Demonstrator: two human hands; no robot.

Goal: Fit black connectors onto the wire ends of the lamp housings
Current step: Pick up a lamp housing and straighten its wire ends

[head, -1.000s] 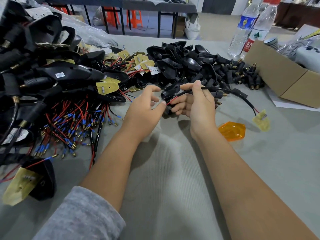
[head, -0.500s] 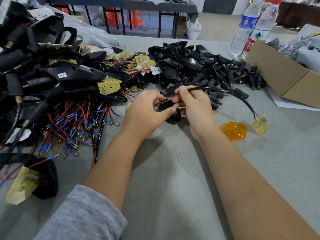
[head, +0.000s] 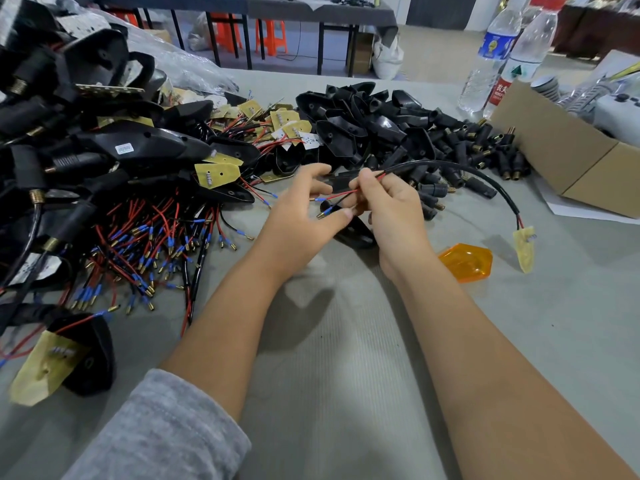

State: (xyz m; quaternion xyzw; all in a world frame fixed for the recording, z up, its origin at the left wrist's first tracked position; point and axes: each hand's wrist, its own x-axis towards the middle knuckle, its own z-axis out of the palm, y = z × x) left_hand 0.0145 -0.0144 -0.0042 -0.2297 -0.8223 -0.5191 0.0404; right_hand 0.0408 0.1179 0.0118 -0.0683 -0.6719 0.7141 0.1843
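Observation:
My right hand pinches a black cable where its red and black wires split; the cable arcs right to a small yellow circuit board hanging just above the table. My left hand pinches the blue-sleeved brass terminal of the black wire between thumb and fingers. A black lamp housing lies on the table under both hands, partly hidden. Loose black connectors with brass tips lie heaped beyond my right hand.
A heap of black housings sits behind the hands. Wired housings and red-black leads with blue terminals cover the left. An orange lens lies right of my wrist. A cardboard box and two water bottles stand far right.
Both hands moved slightly apart, drawing the red and black wires out between them. The terminal ends now show at my left fingertips, and the housing lies lower, on the table.

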